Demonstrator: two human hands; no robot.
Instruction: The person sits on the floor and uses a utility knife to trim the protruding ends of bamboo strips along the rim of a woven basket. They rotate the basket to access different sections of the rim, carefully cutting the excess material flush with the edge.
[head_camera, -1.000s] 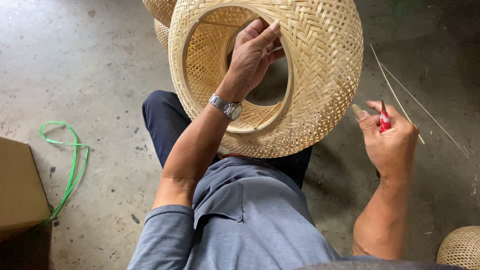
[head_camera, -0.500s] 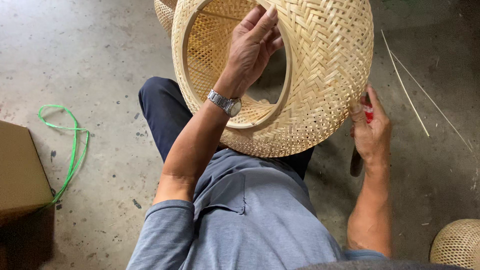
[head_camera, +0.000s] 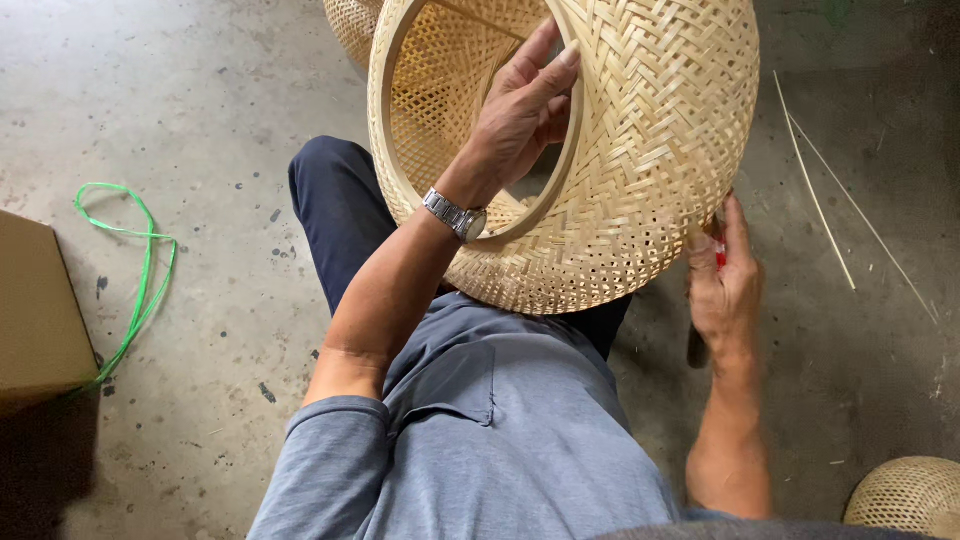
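A large woven bamboo basket (head_camera: 650, 150), round with an open ring mouth, rests tilted on my lap. My left hand (head_camera: 520, 110), with a metal wristwatch on the wrist, grips the inner rim of the mouth. My right hand (head_camera: 725, 285) is pressed against the basket's lower right side and holds a small red-handled tool (head_camera: 718, 250), mostly hidden by the fingers and the basket.
Thin bamboo strips (head_camera: 820, 190) lie on the concrete floor at the right. A green plastic strap (head_camera: 140, 270) loops beside a cardboard box (head_camera: 35, 310) at the left. Another woven basket (head_camera: 905, 495) shows at the bottom right, and one more behind the big one (head_camera: 350, 25).
My right hand moved in from the open floor to the basket's lower right edge with the red tool. The basket shifted up and right; my left hand kept its grip.
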